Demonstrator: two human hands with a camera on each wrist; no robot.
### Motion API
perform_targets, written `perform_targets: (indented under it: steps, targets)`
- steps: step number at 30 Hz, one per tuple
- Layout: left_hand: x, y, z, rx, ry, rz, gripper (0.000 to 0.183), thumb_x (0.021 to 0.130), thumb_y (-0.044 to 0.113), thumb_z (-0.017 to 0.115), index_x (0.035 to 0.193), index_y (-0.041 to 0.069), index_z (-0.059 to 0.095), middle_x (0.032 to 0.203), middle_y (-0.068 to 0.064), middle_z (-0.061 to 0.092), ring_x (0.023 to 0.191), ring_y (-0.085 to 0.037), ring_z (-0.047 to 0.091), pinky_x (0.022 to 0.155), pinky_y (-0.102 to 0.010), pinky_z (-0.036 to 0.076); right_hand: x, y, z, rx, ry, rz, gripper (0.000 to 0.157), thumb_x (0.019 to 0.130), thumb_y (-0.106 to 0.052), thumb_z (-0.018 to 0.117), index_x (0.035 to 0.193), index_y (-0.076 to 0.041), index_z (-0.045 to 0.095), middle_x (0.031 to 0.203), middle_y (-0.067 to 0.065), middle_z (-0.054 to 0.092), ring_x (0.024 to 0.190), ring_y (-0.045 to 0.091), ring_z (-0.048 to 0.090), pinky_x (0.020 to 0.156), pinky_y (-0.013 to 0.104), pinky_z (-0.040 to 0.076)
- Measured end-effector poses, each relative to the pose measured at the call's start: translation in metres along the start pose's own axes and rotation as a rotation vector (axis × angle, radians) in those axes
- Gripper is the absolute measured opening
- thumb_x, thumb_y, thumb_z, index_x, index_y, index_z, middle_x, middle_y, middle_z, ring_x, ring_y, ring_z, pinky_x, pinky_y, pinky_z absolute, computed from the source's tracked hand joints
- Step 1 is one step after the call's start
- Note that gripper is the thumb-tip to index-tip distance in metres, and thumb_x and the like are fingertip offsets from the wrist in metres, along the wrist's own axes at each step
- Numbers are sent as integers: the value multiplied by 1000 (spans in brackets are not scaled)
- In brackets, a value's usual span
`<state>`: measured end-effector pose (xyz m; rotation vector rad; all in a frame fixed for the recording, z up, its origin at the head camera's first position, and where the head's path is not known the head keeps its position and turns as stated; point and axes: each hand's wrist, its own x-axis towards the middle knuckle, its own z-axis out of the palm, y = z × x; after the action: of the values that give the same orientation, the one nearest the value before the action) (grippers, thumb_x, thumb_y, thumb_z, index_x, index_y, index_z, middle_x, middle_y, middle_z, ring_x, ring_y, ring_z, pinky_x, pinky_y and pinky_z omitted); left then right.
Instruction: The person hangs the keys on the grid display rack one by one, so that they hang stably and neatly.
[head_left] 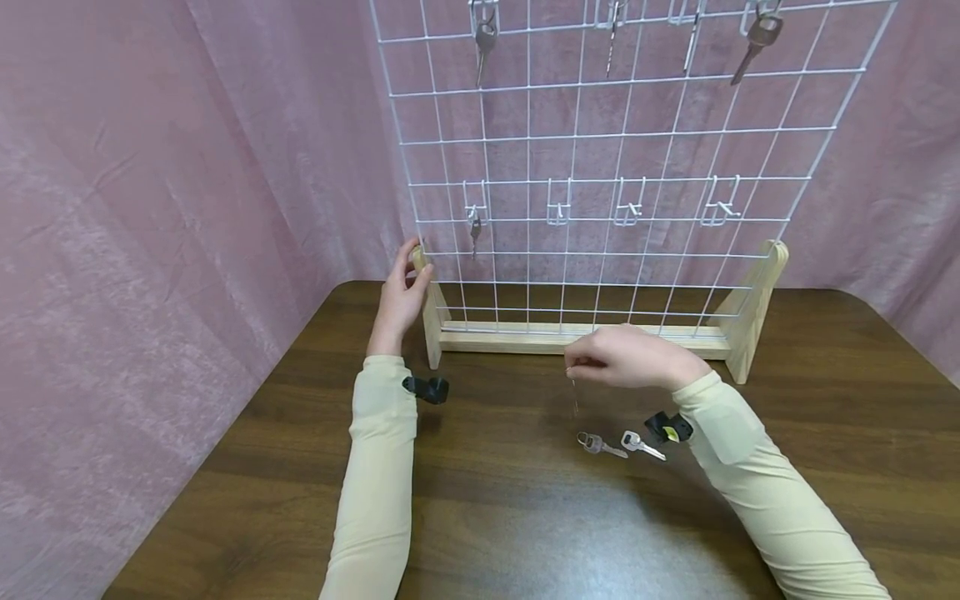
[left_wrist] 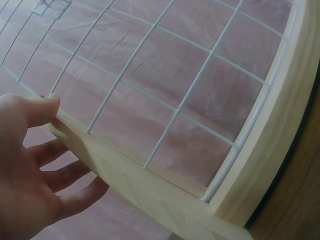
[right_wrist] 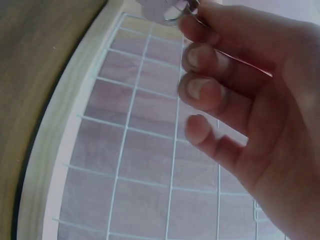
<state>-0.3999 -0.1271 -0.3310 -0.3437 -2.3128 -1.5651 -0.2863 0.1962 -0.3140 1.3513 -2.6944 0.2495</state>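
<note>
My left hand point(head_left: 401, 300) grips the wooden side upright point(head_left: 432, 321) of a white wire grid rack point(head_left: 528, 133). In the left wrist view the thumb lies on the front of the wood and the fingers point(left_wrist: 75, 172) reach behind it. My right hand point(head_left: 626, 357) is in front of the rack's lower bar, pinching a key ring point(right_wrist: 176, 14) between thumb and forefinger. A thin key point(head_left: 575, 400) hangs edge-on below those fingertips. Beneath that hand, two keys lie on the table, one greyish point(head_left: 602, 445) and one silver point(head_left: 642, 445).
Keys hang from upper hooks, among them a left key point(head_left: 486, 37) and a right key point(head_left: 759, 42). One small key point(head_left: 475, 233) hangs on the lower row's left hook. Bare hooks point(head_left: 628, 208) continue to its right. Pink cloth point(head_left: 225, 167) surrounds the brown table point(head_left: 300, 483).
</note>
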Motion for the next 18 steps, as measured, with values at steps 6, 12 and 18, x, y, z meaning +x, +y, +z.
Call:
perform_targets:
  steps: [6,12,18]
  targets:
    - [1,-1,-1,6,2,4,50,100,24,52,148,24,35,140,-26,50,123,-42,54,100,-53,47,-4,2,-10,-12,164,74,13,93,-20,65,81,-23,62,65,-16,52,57,-3,42,53,21,37]
    - [-1,0,-2,11,2,1,50,101,24,51,147,25,35,140,-25,50,123,-41,54,100,-53,47,-6,0,-19,-48,289,124,8,92,-14,64,88,-20,64,78,-12,64,70,2,56,64,29,47]
    - [-2,1,-2,16,-11,-3,51,101,26,50,148,27,33,140,-24,49,125,-40,53,101,-52,47,-5,1,-26,-50,450,110,8,89,-6,66,92,-13,67,84,-4,69,75,8,61,68,34,52]
